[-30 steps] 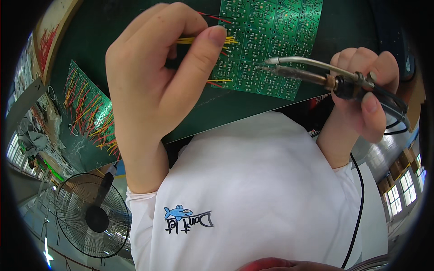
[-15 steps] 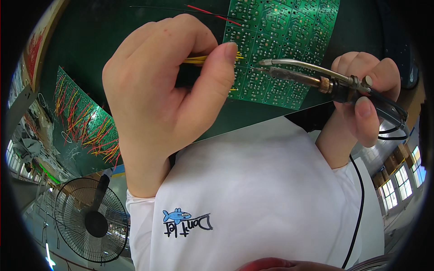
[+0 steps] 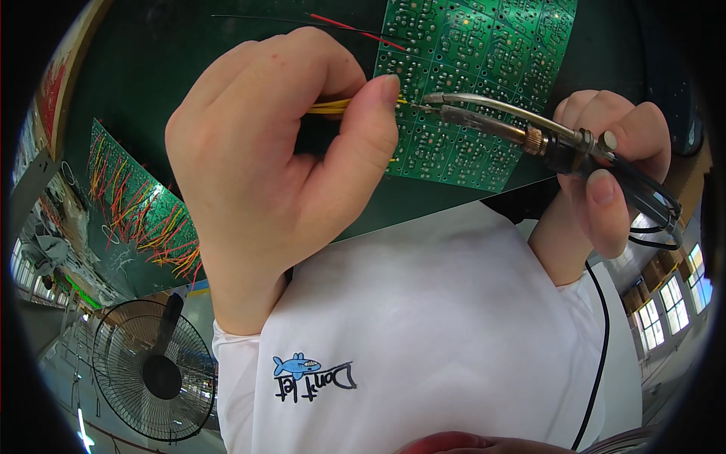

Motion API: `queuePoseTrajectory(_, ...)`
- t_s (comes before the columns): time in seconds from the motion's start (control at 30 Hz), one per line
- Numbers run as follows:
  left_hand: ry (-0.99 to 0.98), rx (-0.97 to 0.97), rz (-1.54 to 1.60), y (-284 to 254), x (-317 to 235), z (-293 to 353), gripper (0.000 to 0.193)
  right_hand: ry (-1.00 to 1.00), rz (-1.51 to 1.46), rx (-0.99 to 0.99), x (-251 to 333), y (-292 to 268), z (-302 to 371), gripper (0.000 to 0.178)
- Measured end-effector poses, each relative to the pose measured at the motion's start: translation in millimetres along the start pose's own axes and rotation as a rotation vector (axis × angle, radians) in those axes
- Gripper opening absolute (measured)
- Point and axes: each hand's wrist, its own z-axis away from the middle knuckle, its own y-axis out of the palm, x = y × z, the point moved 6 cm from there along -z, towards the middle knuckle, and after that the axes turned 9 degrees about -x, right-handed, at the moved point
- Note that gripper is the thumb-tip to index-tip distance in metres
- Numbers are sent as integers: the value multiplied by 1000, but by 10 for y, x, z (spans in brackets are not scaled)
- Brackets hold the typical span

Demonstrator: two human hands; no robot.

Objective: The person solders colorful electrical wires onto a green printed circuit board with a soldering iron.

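Observation:
My left hand [image 3: 280, 144] is closed, with a small bundle of yellow wires [image 3: 330, 107] pinched between thumb and fingers. The wire ends poke out past the thumb over the left part of a green circuit board panel [image 3: 484, 83]. My right hand [image 3: 612, 159] grips a soldering iron [image 3: 544, 141] with a curved metal tube fixed along it. The iron's tip points left and sits close to the wire ends at the board; whether it touches them I cannot tell. A red wire [image 3: 355, 32] and a black wire lie at the board's upper left.
A second green board [image 3: 140, 197] with many red and yellow wires lies on the dark green table [image 3: 159, 68] at left. A black fan [image 3: 161, 376] stands below left. The iron's black cable [image 3: 603, 340] hangs at right, beside my white shirt [image 3: 423, 318].
The soldering iron's tip has shifted slightly left and closer to the wire ends. The board appears slightly lower and farther right. My left hand keeps its pinch on the yellow wires.

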Motion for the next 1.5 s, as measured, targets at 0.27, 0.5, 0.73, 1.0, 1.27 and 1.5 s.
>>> queuePoseTrajectory(0.27,1,-1,-10,-2,14,2,18,13,25,-18,-10,27,-6,27)
queuePoseTrajectory(0.5,-6,12,-49,-8,-7,0,18,28,-55,2,-13,-55,-23,26)
queuePoseTrajectory(0.73,51,19,-73,-3,-50,59,17,166,-315,-12,-113,-163,-22,23)
queuePoseTrajectory(1.0,16,59,-120,-134,-202,49,16,180,-395,-6,-58,-134,-64,21)
queuePoseTrajectory(1.27,103,-161,-417,-806,-422,-186,13,120,-259,46,-46,-112,-309,19)
queuePoseTrajectory(1.5,-90,-388,-544,-828,-264,-443,18,137,-309,-43,-124,-175,-238,21)
